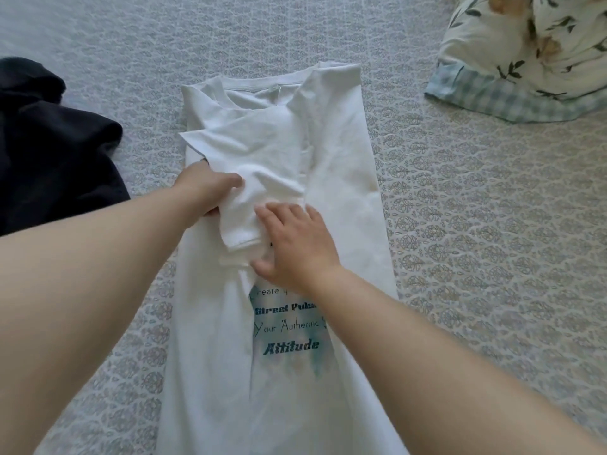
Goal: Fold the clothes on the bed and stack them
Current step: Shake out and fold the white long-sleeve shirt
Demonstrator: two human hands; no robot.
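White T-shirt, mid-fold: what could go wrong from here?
1. The sleeve that the left hand pinches is bunched; pressed flat as is, it may leave creases.
2. The right hand lies flat on the white T-shirt; lifting it could let the folded side spring open.
3. The dark garment lies close by.

Soft, even daylight; shadows faint. White shirt (279, 178) slightly overexposed, folds washed out. Wide-angle stretching at edges; forearms near the lens soft.

One white printed T-shirt (345, 165), one dark garment (49, 142), one leaf-print pillow (525, 54), one patterned bedspread (492, 224). Two bare hands: left hand (207, 192), right hand (295, 244).
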